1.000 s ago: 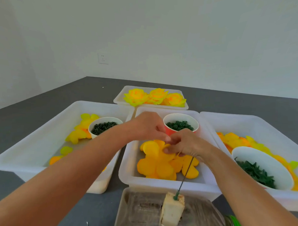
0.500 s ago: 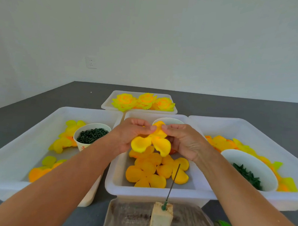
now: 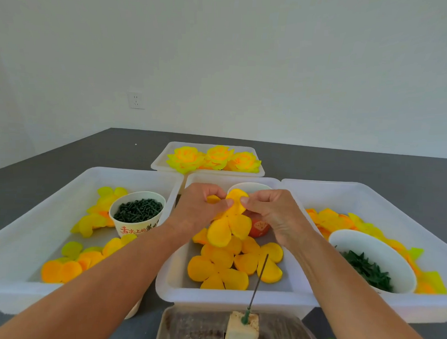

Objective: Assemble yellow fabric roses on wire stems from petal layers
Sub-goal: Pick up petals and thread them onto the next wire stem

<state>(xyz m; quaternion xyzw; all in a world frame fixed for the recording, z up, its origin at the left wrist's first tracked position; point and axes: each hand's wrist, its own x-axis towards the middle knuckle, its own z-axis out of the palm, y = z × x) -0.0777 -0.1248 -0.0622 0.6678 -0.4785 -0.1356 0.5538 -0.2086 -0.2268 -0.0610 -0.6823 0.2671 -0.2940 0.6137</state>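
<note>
Both hands hold one yellow-orange petal layer [image 3: 230, 222] above the middle white bin [image 3: 176, 285]. My left hand [image 3: 203, 207] pinches its upper left edge, and my right hand [image 3: 271, 212] pinches the upper right edge; the lower petals hang loose. More petal layers [image 3: 220, 269] lie flat in that bin. A thin green wire stem [image 3: 257, 286] stands tilted in a pale foam block [image 3: 241, 331] at the near edge, below the hands. Three finished yellow roses [image 3: 212, 157] lie in the far tray [image 3: 164, 159].
The left bin [image 3: 22, 237] holds petal layers and a paper cup of dark green pieces [image 3: 137, 211]. The right bin [image 3: 419, 229] holds petals and a white bowl of green leaves [image 3: 372, 263]. A red cup [image 3: 258, 227] sits behind the hands. The foam block rests on a clear container [image 3: 195, 329].
The hands have lifted a petal layer out of the middle bin and now hold it spread between them. The camera has tilted up slightly.
</note>
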